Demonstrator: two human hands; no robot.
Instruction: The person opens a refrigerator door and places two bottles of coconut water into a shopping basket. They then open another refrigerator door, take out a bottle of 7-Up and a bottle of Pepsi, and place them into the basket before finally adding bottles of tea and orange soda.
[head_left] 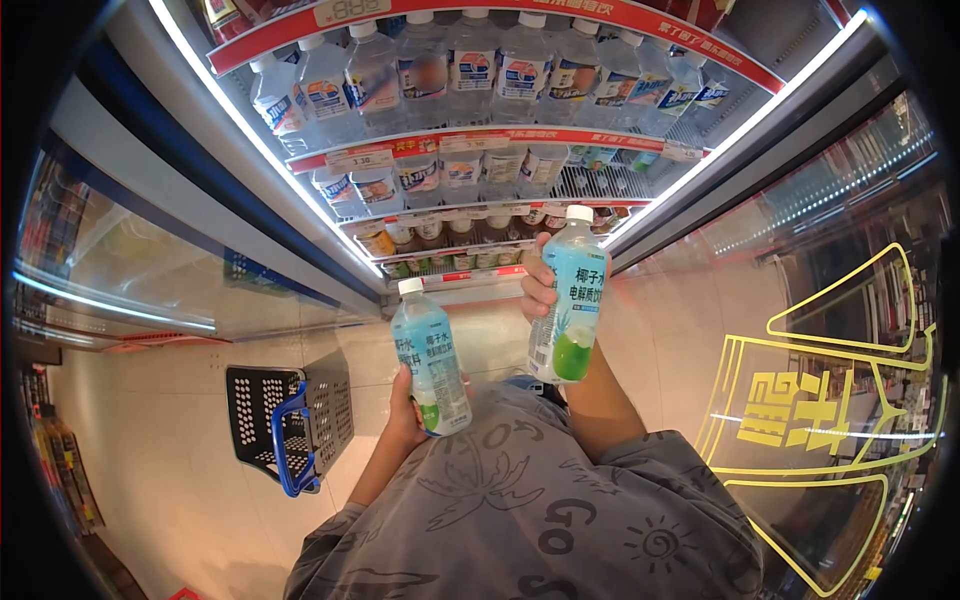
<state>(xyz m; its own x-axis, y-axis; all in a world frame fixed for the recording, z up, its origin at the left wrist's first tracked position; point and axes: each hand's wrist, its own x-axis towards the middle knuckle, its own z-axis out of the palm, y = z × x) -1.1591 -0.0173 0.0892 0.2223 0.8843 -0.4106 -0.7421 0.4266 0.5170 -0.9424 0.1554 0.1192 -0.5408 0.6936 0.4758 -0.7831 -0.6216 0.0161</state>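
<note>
Two matching plastic drink bottles with white caps and blue labels showing a green coconut are in my hands. My left hand [404, 408] is wrapped round the lower part of one coconut water bottle [428, 352], low in front of my shirt and slightly tilted. Higher and to the right, my right hand [540, 283] grips the other coconut water bottle [570, 300] from its left side. The bottles are apart from each other. Part of each hand is hidden behind its bottle.
Ahead stands an open drinks cooler with shelves of water bottles [470, 75] behind red price strips [500, 137]. Glass doors flank it, the right one [800, 400] bearing yellow lettering. A black shopping basket [262, 425] with a blue handle [290, 440] is on the floor at left.
</note>
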